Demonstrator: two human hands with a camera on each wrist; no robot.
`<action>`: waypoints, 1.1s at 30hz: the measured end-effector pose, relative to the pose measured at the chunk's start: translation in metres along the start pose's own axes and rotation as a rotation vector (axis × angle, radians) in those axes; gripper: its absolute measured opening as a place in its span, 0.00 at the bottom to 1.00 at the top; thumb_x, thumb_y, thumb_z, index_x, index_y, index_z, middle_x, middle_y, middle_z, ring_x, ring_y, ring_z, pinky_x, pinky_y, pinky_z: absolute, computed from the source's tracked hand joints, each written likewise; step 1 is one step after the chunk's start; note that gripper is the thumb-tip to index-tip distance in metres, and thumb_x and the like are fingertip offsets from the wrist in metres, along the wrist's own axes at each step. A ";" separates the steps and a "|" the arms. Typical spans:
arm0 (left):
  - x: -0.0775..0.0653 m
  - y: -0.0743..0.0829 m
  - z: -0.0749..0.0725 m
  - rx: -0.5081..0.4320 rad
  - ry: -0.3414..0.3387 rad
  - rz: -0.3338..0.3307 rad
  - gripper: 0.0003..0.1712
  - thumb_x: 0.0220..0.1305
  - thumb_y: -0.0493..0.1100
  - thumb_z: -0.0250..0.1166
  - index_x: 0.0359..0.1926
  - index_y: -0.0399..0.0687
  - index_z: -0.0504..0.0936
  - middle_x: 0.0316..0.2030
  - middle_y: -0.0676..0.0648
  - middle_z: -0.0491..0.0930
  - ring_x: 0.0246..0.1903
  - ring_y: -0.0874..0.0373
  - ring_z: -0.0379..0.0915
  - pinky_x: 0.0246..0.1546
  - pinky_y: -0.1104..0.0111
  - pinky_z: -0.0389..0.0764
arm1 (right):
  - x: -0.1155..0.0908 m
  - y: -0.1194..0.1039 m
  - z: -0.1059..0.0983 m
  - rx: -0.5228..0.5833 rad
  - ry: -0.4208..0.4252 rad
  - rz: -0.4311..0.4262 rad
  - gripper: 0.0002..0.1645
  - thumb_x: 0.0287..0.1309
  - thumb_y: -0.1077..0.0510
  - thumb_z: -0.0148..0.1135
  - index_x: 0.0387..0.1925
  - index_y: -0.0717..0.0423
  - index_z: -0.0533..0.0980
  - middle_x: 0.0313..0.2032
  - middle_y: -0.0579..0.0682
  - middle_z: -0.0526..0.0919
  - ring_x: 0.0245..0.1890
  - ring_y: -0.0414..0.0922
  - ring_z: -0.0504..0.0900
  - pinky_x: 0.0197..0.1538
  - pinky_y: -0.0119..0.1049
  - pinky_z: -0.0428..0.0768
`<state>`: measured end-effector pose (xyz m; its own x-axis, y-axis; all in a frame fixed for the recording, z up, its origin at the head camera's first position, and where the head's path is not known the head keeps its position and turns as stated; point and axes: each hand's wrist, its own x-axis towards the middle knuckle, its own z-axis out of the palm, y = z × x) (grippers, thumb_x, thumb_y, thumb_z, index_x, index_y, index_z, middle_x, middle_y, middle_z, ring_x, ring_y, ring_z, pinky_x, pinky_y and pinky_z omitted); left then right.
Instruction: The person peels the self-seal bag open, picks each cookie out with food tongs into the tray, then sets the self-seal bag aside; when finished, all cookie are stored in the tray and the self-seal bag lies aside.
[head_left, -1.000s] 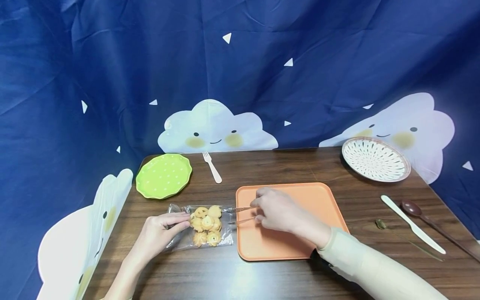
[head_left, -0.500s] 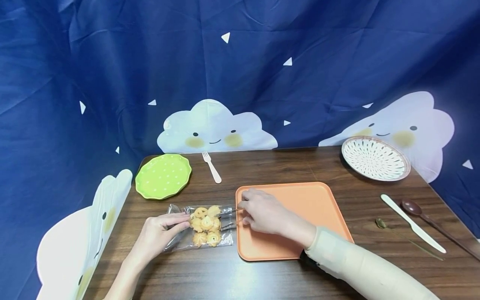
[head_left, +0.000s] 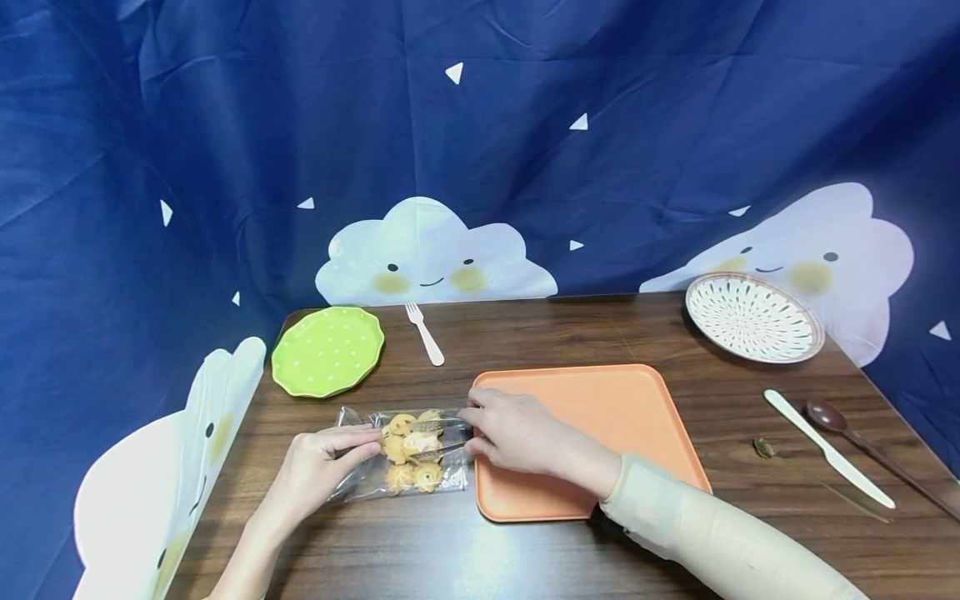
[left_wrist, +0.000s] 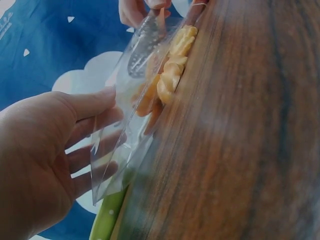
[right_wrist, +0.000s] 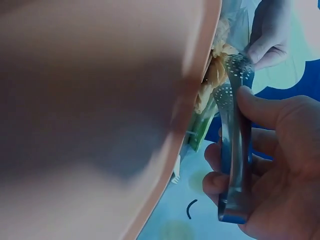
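Observation:
A clear plastic bag (head_left: 454, 478) of golden piped cookies (head_left: 400, 477) lies on the table. My left hand (head_left: 309, 468) pinches the bag's left edge between thumb and fingers, lifting the film in the left wrist view. In my right hand (head_left: 517, 429) are metal tongs (right_wrist: 241, 145) with perforated ends, gripped along their arms. The tong ends (head_left: 427, 426) reach in at the bag's right side, over the upper right cookies. Whether they touch a cookie I cannot tell. Under the right hand is an orange tray (head_left: 615, 417), just right of the bag.
A green dotted plate (head_left: 327, 354) and a pale fork (head_left: 426, 335) sit at the back left. At the back right is a patterned white plate (head_left: 753, 318). A pale knife (head_left: 828, 454), a dark spoon (head_left: 827, 416) and a dried stem (head_left: 763, 447) lie to the right.
My right hand has moved left from over the tray to its left edge, carrying the tongs into the bag's right side and over the cookies. The left hand has stayed put.

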<state>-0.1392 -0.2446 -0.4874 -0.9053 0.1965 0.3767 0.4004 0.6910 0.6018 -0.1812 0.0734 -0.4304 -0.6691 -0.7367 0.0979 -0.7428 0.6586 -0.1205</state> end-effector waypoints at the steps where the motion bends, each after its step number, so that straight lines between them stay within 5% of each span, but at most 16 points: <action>1: 0.000 0.000 0.000 -0.001 0.001 0.003 0.11 0.57 0.51 0.76 0.43 0.63 0.92 0.43 0.61 0.90 0.46 0.63 0.88 0.53 0.93 0.73 | 0.000 -0.001 0.000 -0.004 -0.001 0.000 0.17 0.63 0.40 0.67 0.45 0.45 0.81 0.39 0.41 0.74 0.35 0.38 0.71 0.29 0.36 0.75; 16: -0.001 0.001 0.000 -0.012 0.000 -0.009 0.11 0.57 0.50 0.76 0.43 0.63 0.92 0.43 0.61 0.90 0.46 0.64 0.88 0.52 0.93 0.74 | 0.006 -0.009 -0.003 -0.040 0.015 -0.007 0.17 0.65 0.39 0.63 0.44 0.44 0.82 0.34 0.40 0.72 0.28 0.37 0.72 0.28 0.39 0.79; 33: 0.000 0.000 0.000 -0.007 0.006 0.013 0.11 0.57 0.48 0.76 0.43 0.61 0.92 0.43 0.60 0.91 0.45 0.64 0.88 0.51 0.92 0.75 | -0.004 0.000 -0.003 -0.045 0.101 -0.043 0.12 0.62 0.44 0.67 0.43 0.43 0.82 0.34 0.39 0.73 0.25 0.34 0.68 0.23 0.32 0.70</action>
<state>-0.1392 -0.2444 -0.4878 -0.8992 0.2014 0.3884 0.4131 0.6833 0.6020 -0.1786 0.0766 -0.4281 -0.6336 -0.7469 0.2016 -0.7699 0.6343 -0.0701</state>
